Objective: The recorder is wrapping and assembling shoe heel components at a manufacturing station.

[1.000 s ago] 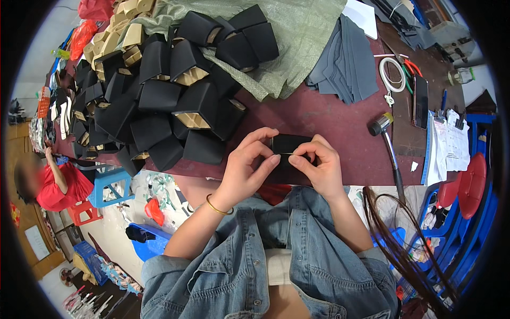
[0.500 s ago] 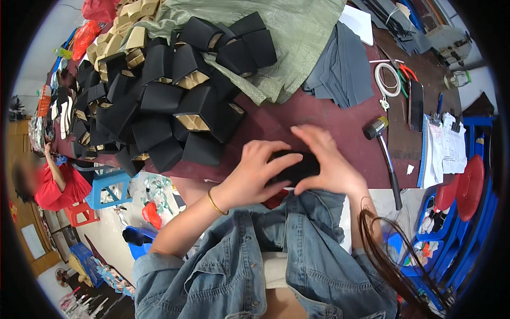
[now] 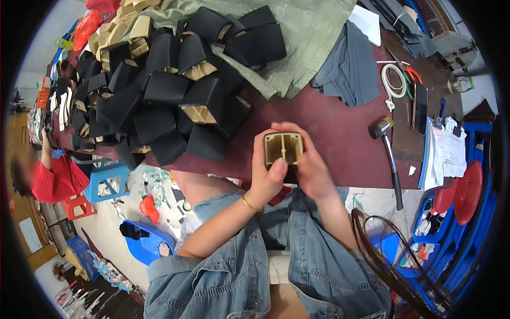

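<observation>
Between my two hands, over the near edge of the table, is a hollow tan plastic block (image 3: 283, 144) with black covering, like a chunky shoe heel. Its open end, with a rib down the middle, faces up toward me. My left hand (image 3: 267, 173) closes round its left side, the thumb on the near rim. Along the right side my right hand (image 3: 312, 169) wraps it, its fingers round the far side and partly blurred. A pile of similar black-covered blocks (image 3: 164, 87) lies to the left, several showing tan hollow ends.
Bare tan blocks (image 3: 114, 32) lie behind the pile beside a green woven sheet (image 3: 303, 37). Grey cut pieces (image 3: 348, 66) are stacked at the back right. A hammer (image 3: 390, 159), phone (image 3: 419, 109), white cord coil (image 3: 393, 81) and papers (image 3: 446, 146) lie right. A person in red (image 3: 58, 178) is far left.
The block has turned so its hollow tan end now faces up. My hands, loosely spread around it before, have closed on it and moved slightly away from me.
</observation>
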The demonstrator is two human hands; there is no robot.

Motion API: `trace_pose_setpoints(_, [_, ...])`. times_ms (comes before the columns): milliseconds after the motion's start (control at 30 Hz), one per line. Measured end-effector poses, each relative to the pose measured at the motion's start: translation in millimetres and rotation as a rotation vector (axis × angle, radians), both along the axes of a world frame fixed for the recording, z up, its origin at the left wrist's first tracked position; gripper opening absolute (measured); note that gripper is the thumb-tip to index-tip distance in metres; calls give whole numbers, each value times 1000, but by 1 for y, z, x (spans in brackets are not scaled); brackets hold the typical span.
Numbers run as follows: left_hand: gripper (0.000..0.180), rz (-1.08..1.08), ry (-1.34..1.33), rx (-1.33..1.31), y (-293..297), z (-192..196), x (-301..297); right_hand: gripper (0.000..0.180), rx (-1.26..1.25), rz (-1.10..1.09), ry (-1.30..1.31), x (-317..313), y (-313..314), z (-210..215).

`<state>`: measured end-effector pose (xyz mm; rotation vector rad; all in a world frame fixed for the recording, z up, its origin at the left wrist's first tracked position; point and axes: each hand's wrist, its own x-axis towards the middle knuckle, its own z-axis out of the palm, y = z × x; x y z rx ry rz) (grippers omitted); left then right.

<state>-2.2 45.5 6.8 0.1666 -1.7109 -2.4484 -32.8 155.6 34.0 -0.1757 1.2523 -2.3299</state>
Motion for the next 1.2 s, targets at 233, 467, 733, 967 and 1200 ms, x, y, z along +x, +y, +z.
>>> trace_pose_setpoints(233, [56,-104,13,-169,-9,-3,1,62,1280,-28,913,1,19,24])
trace_pose_setpoints(467, [60,-253,-112,106,-20,2,0,81,524,-85,628,3,12,10])
trace_pose_setpoints(733, [63,-381,-269,258,-42,6,-1,103,807,200,1024,-25,14,-10])
trace_pose_setpoints(967, [76,-339,-2,312,-29,9,-8,89,422,-209,433,9,3,0])
trace_pose_setpoints(1200, [47,-289,-302,166,-27,25,-9,76,964,-111,817,7,19,9])
